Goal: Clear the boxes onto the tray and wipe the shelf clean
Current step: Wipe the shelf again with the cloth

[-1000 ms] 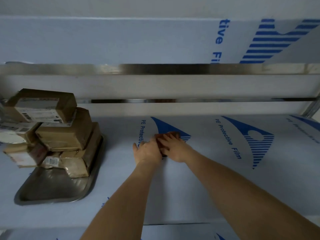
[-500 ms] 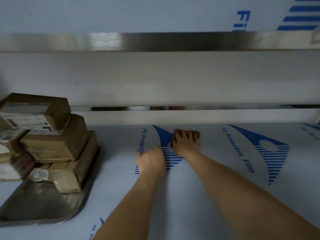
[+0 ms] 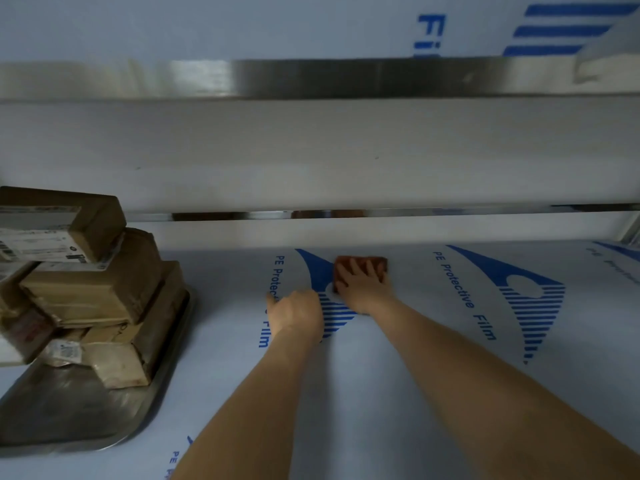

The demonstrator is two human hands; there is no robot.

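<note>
Right hand [image 3: 363,289] flat, fingers spread on cloth [image 3: 379,263]; left hand [image 3: 298,315] resting on shelf [image 3: 398,393]; boxes [image 3: 90,289] stacked on tray [image 3: 69,410].

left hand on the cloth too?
No, only the right hand presses the reddish cloth; the left hand rests on the shelf beside it.

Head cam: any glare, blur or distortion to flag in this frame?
Head view: dim, cool light overall; a bright glare patch on the steel rail above; wide-angle bowing of that rail and the shelf edges; boxes and tray at the left edge are soft and cropped; right hand on the brown cloth and left hand are slightly smeared, fingers hard to separate.
</note>
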